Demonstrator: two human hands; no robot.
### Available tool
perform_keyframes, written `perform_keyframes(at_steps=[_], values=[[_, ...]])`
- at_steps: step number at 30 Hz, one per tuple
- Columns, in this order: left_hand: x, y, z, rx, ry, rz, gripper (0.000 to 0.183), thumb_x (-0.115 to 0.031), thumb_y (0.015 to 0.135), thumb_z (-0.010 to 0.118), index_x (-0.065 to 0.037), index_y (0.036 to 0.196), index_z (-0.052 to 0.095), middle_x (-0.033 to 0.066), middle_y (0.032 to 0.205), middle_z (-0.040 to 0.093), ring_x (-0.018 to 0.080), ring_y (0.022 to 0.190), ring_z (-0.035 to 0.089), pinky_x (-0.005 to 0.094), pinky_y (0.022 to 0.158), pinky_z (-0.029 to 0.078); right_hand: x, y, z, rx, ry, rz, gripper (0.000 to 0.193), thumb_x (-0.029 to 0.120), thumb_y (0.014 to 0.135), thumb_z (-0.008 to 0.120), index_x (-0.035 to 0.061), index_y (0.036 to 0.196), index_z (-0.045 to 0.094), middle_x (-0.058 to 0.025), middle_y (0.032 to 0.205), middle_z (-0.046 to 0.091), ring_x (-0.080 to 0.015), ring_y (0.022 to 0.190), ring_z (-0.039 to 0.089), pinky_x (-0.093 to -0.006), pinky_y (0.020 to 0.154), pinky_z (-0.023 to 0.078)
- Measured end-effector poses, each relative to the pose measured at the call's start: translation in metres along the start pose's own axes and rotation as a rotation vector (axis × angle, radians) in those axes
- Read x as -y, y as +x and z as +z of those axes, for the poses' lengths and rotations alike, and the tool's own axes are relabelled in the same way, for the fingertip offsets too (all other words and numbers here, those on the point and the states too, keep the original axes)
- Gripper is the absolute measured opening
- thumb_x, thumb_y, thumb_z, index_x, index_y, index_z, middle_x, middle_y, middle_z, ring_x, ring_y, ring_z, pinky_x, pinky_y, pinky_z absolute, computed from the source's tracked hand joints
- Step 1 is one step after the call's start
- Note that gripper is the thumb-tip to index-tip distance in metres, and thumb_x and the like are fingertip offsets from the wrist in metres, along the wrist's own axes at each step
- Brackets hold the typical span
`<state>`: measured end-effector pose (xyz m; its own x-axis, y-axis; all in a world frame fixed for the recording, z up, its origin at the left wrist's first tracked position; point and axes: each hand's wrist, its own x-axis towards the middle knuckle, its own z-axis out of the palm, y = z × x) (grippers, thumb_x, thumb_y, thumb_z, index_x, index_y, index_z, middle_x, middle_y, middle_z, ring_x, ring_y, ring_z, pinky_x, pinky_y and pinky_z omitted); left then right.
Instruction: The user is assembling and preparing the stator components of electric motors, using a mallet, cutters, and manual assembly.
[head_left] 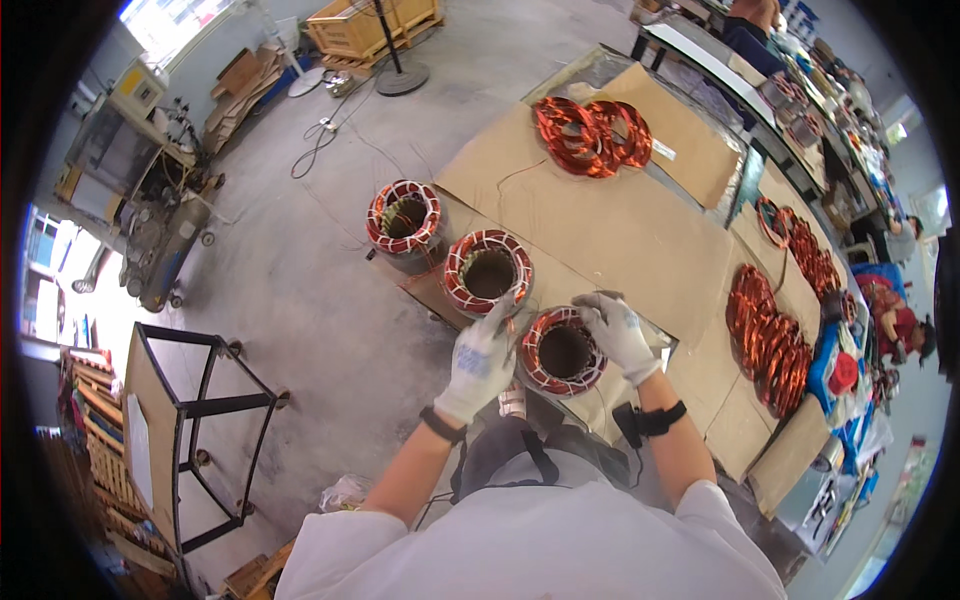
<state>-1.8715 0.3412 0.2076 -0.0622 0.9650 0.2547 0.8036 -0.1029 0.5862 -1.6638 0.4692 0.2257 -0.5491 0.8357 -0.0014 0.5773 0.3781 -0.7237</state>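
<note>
Three motor stators wound with copper wire and laced with white cord stand in a slanting row in front of me. My left hand (482, 364), in a white glove, lies along the left side of the nearest stator (533, 372). Its fingers stretch toward the middle stator (460, 290), with the index finger by that one's rim. My right hand (622, 338), also gloved, is at the nearest stator's upper right rim. Its fingers are bent together there; anything between them is too small to make out. The far stator (376, 222) stands untouched at the left.
Cardboard (620, 230) covers the table, with red copper coils (580, 140) at its far end and more coils (765, 335) on the right. A black-framed cart (195, 408) stands at the left. Beyond are a stand base (402, 79), a wooden crate (350, 35) and people at a far workbench.
</note>
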Motion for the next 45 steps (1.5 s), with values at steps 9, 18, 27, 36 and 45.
perform_keyframes(at_steps=[9, 18, 27, 36, 45], values=[[0.03, 0.088, -0.011, 0.326, 0.251, 0.427, 0.013, -0.027, 0.074, 0.067, -0.02, 0.082, 0.074, 0.0033, 0.098, 0.068, 0.0246, 0.102, 0.057, 0.041, 0.09, 0.043, 0.017, -0.07, -0.054, -0.33, 0.565, 0.148, 0.026, 0.019, 0.1, 0.051, -0.0016, 0.106, 0.064, -0.0041, 0.086, 0.063, -0.0107, 0.082, 0.059, -0.0272, 0.077, 0.048], [-0.041, 0.022, -0.105, -0.716, -0.863, -0.21, 0.045, -0.038, 0.1, 0.043, -0.007, 0.132, 0.05, -0.0033, 0.08, 0.057, 0.0069, 0.072, 0.052, 0.0219, 0.064, 0.043, -0.118, -0.299, -0.063, -0.456, 0.236, 0.647, 0.024, 0.019, 0.095, 0.055, 0.0005, 0.105, 0.066, -0.0129, 0.09, 0.07, -0.0199, 0.082, 0.066, -0.0305, 0.076, 0.05], [-0.218, -0.076, 0.025, 0.116, 0.049, 0.263, 0.033, -0.023, 0.089, 0.063, -0.002, 0.114, 0.06, 0.0153, 0.086, 0.062, 0.0332, 0.08, 0.058, 0.0442, 0.077, 0.048, -0.282, -0.775, 0.187, 0.243, 0.151, 1.75, 0.035, 0.026, 0.085, 0.056, 0.0088, 0.113, 0.07, -0.0143, 0.123, 0.063, -0.0299, 0.117, 0.059, -0.0414, 0.095, 0.048], [-0.419, -0.136, 0.19, 0.898, 0.25, 0.838, 0.048, -0.034, 0.085, 0.061, -0.007, 0.124, 0.057, 0.019, 0.102, 0.067, 0.0361, 0.098, 0.063, 0.0463, 0.091, 0.045, -0.164, -0.859, 0.203, -0.314, 0.48, 1.805, 0.041, 0.031, 0.084, 0.051, 0.0085, 0.114, 0.068, -0.0182, 0.122, 0.062, -0.0348, 0.118, 0.057, -0.0413, 0.1, 0.045], [-0.577, -0.154, 0.311, 1.029, 0.126, 1.091, 0.046, -0.032, 0.085, 0.062, -0.006, 0.124, 0.058, 0.0199, 0.11, 0.066, 0.0382, 0.101, 0.062, 0.0466, 0.09, 0.047, -0.174, -0.854, 0.216, -0.205, 0.669, 1.728, 0.048, 0.04, 0.083, 0.054, 0.0081, 0.116, 0.067, -0.0193, 0.121, 0.063, -0.0344, 0.115, 0.059, -0.0398, 0.096, 0.047]])
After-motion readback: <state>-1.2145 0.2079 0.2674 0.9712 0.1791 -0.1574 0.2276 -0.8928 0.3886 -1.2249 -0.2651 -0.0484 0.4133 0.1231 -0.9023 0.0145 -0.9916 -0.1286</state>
